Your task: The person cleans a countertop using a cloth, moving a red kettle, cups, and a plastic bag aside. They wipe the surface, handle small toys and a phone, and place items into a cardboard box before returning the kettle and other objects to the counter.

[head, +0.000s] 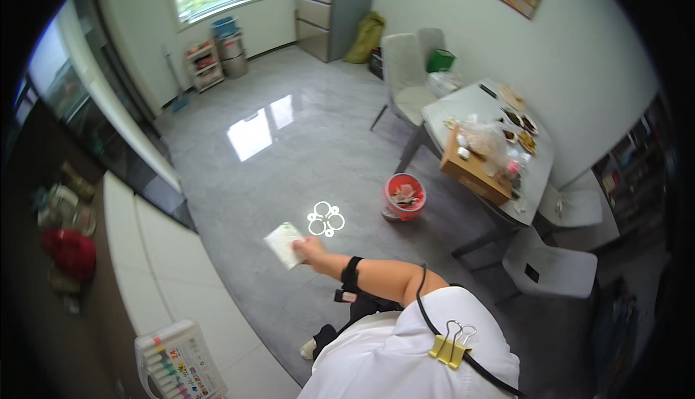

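Note:
My right hand (308, 249) reaches out over the grey floor with its fingers closed on the edge of a flat white packet (285, 245) with faint green print, perhaps tissues. The thumb lies on top of the packet. A black strap (351, 272) goes round the wrist, and a small device with a label hangs beside it. My left hand is out of view. To the right of the held packet, on the floor, stands a red-rimmed waste bin (404, 196) with crumpled rubbish inside. A yellow binder clip (450, 351) holds a black cable on the white shirt.
At right, a table (453, 107) bears a cardboard box (472, 175), plastic bags and dishes of food. Grey chairs (551, 269) surround it. A pale cabinet top (179, 285) at left holds a case of markers (182, 364). A broom (174, 79) and small shelf (204, 66) stand near the window.

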Demonstrator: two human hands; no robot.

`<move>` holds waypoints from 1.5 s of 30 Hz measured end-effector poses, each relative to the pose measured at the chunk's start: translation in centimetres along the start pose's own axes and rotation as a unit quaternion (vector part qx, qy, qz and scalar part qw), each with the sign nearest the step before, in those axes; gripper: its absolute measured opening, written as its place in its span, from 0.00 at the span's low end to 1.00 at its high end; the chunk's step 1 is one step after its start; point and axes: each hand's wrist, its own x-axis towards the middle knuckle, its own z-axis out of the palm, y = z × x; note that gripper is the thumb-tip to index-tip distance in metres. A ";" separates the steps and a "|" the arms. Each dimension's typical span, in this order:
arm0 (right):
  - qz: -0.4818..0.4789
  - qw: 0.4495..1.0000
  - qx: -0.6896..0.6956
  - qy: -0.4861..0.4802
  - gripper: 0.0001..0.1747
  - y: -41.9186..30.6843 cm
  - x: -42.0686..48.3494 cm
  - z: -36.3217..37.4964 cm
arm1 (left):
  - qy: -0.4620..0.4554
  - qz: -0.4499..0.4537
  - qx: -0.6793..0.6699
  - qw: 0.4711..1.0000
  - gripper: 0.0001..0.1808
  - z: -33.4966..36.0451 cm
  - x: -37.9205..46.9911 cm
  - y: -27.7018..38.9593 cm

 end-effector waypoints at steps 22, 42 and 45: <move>-0.326 0.658 -0.256 0.629 0.11 -45.0 13.1 -78.2 | -0.289 -0.151 0.108 0.939 0.23 31.4 -32.4 2.6; -0.471 0.814 -0.255 0.225 0.16 -44.9 12.5 -68.2 | -0.274 -0.067 0.088 0.955 0.10 34.0 -31.9 2.1; -0.456 0.874 -0.166 0.026 0.12 -39.3 8.8 -55.7 | -0.264 -0.123 0.034 0.956 0.10 32.1 -29.7 3.6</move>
